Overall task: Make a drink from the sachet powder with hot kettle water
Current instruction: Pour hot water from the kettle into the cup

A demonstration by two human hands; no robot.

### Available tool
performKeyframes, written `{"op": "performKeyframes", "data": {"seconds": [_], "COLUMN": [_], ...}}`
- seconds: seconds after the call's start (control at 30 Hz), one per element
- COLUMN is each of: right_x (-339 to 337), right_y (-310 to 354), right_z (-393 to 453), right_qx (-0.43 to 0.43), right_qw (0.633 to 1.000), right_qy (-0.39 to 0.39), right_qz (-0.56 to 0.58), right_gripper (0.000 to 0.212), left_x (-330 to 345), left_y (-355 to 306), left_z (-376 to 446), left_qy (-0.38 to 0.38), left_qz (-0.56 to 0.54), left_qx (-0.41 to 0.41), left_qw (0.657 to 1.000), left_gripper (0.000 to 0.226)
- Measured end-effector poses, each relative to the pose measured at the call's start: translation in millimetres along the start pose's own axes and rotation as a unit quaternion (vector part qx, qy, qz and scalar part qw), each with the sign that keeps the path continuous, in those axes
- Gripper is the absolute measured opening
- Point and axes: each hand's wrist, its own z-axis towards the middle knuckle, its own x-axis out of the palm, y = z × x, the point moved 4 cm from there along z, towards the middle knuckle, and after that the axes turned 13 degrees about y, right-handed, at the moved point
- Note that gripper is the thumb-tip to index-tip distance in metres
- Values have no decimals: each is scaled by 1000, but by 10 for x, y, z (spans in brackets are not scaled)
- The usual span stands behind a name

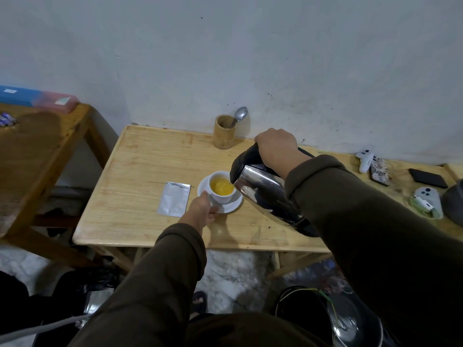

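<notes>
A white cup (pixel 223 198) stands on a white saucer (pixel 235 206) near the middle of the small wooden table (pixel 140 176). Foamy orange-yellow liquid fills part of the cup. My right hand (pixel 276 149) grips the black handle of a shiny steel kettle (pixel 268 196), which is tilted with its spout over the cup's right rim. My left hand (pixel 204 209) holds the saucer's near left edge, its thumb against the cup. A silver sachet (pixel 174 199) lies flat just left of the saucer.
A bamboo holder (pixel 223 132) with a metal spoon (pixel 240 116) stands at the table's back by the wall. Game controllers (pixel 365 161), a phone (pixel 379 172) and a dark wallet (pixel 428 178) lie at the right. A second wooden table (pixel 45 136) stands at the left.
</notes>
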Motion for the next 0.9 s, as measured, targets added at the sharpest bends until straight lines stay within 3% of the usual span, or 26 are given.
{"op": "performKeyframes", "data": {"seconds": [0.23, 0.37, 0.57, 0.73, 0.9], "right_x": [86, 261, 624, 955, 1296], "right_y": [-432, -853, -1485, -1770, -1872], "right_z": [-223, -374, -671, -899, -1039], "right_qx": [25, 69, 158, 196, 210], "right_qw": [995, 973, 901, 828, 806], "right_qy": [-22, -71, -124, -136, -155], "right_qz": [97, 210, 385, 508, 531], "right_gripper": [27, 25, 13, 31, 32], "left_x": [-59, 161, 336, 470, 539], "left_y": [163, 141, 196, 298, 366], "left_z": [190, -127, -140, -105, -82], "left_qy": [-135, -179, -201, -202, -212], "left_qz": [78, 186, 474, 533, 625], "left_qx": [33, 35, 50, 66, 68], "left_qw": [987, 965, 856, 819, 748], "left_gripper": [66, 56, 37, 34, 36]}}
